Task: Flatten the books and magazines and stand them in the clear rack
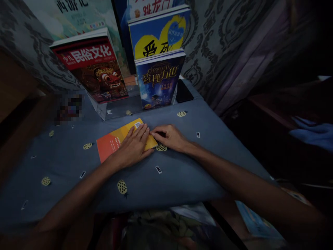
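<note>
A thin orange and yellow book [108, 144] lies on the cloth-covered table, a white barcode near its far edge. My left hand [136, 144] rests flat across it, fingers stretched out together and pointing away from me. At the book's right edge, my right hand [170, 137] is closed, with thumb and forefinger pinched against the corner. Part of the cover is hidden under my left hand.
Beyond the book stand a red-topped book [96, 73] and a dark blue book [158, 81] in a clear stand [104, 113]. A yellow-heart book [158, 33] and larger books rise behind. A black phone-like slab [185, 92] lies right of them. The patterned tablecloth [208, 163] slopes off at right.
</note>
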### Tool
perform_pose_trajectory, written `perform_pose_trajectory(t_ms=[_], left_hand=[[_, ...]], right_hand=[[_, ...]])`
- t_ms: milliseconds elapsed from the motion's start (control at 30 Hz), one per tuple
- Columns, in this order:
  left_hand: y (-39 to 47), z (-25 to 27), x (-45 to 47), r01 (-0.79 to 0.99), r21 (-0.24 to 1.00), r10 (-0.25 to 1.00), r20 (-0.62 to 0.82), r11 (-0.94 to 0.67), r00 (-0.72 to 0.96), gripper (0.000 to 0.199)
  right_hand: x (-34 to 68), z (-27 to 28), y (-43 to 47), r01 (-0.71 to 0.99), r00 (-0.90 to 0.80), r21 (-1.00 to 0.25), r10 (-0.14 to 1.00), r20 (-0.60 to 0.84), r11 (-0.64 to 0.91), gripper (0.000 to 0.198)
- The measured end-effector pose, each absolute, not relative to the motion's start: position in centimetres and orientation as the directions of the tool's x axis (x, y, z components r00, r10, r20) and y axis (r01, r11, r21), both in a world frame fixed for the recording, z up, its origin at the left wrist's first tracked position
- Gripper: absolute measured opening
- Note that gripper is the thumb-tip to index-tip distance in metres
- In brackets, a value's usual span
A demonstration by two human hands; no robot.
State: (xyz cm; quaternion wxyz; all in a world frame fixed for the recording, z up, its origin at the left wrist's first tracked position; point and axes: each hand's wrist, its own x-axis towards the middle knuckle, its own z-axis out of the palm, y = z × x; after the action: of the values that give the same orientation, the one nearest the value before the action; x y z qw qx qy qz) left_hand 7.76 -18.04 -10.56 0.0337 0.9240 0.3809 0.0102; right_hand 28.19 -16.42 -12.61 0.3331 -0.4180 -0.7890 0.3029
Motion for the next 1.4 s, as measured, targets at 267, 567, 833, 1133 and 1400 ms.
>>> perform_pose_trajectory(t_ms=[267,567,833,1133,1400], left_hand=[[-17.2,-11.0,7.0,0.681,0.18,0.695,0.021,-0.709,0.718,0.08],[-14.4,-9.2,0.4,0.723,0.319,0.74,-0.09,-0.612,0.666,0.061],[-16.4,-7.3,0.6,0.885,0.179,0.887,-0.1,-0.43,0.451,0.045],[-19.0,-6.5,4.5,0.92,-0.22,0.946,-0.045,-0.324,0.322,0.041],[-19.1,-9.7,3.7,0.65,0.105,0.657,0.064,-0.753,0.751,0.042]], right_hand=[[28.1,-12.5,-16.7,0.435,-0.499,-0.687,0.791,0.355,0.582,0.01],[28.2,-12.7,-17.7,0.374,-0.673,-0.644,0.673,0.306,0.667,0.021],[29.1,-12.6,-15.9,0.485,-0.597,-0.627,0.754,0.273,0.61,0.027],[27.4,-12.8,-11.0,0.655,-0.48,-0.527,0.836,0.265,0.543,0.03],[26.9,-14.5,-11.4,0.663,-0.454,-0.456,0.804,0.384,0.593,0.032]])
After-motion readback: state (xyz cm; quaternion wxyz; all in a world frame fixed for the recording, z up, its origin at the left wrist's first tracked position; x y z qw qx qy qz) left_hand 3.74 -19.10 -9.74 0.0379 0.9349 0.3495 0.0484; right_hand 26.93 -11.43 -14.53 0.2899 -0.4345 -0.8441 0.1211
